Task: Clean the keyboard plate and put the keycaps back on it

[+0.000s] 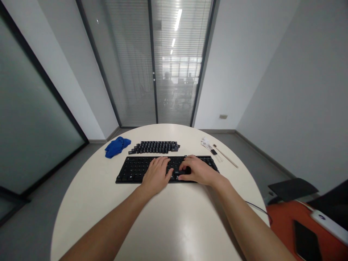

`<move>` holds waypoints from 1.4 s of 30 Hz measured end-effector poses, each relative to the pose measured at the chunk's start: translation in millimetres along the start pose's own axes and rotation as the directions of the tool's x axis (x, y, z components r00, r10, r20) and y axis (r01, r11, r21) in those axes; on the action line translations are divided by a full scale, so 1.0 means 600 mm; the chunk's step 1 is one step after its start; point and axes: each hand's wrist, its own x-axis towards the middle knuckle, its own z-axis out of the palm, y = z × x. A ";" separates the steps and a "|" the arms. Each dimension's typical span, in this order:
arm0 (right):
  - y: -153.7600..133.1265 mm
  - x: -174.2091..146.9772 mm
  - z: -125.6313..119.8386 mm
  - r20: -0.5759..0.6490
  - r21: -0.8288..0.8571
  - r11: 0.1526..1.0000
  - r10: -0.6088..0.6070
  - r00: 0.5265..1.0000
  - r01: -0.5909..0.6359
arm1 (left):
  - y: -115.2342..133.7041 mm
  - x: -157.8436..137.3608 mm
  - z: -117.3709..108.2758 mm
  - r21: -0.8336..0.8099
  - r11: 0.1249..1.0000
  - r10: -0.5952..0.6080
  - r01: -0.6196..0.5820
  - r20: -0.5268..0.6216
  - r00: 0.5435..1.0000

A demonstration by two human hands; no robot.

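A black keyboard [136,170] lies across the table in front of me, its left part showing bare key positions with few keycaps. My left hand [156,175] rests flat on the middle of the keyboard, fingers stretched out and thumb apart. My right hand [199,170] is curled over the right part, thumb and fingertips pinched around what looks like a black keycap [185,171]. Its far side is hidden by the fingers. Behind the keyboard, rows of loose black keycaps [154,146] are laid out close together.
A crumpled blue cloth [116,146] sits at the table's back left. Toward the right are a thin brush [227,157], a small wire tool with a black handle [214,152] and a whitish crumpled item [206,142]. A cable [257,206] crosses the round table's right edge near an orange chair [282,221].
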 end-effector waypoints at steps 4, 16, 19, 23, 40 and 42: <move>0.007 0.004 0.007 -0.010 -0.002 1.000 -0.026 1.000 0.026 | 0.002 0.001 0.000 0.028 0.999 -0.026 0.025 0.028 0.999; 0.000 0.005 0.023 -0.028 0.005 0.998 -0.056 0.998 0.057 | 0.006 0.002 0.003 0.039 0.999 -0.029 0.027 0.042 0.999; 0.000 0.006 0.028 -0.058 -0.007 0.999 -0.052 0.997 0.052 | 0.010 0.003 0.002 0.036 0.999 -0.035 0.033 0.054 0.998; -0.006 0.009 0.037 -0.083 -0.017 0.998 -0.070 0.994 0.069 | 0.012 0.002 0.001 0.032 0.999 -0.044 0.042 0.056 0.997; -0.008 0.012 0.045 -0.078 -0.001 0.997 -0.078 0.994 0.078 | -0.067 0.128 -0.028 0.292 0.955 0.015 -0.059 0.150 0.989; -0.008 0.012 0.045 -0.077 -0.002 0.997 -0.080 0.994 0.080 | -0.076 0.135 -0.020 0.292 0.953 0.033 -0.082 0.170 0.985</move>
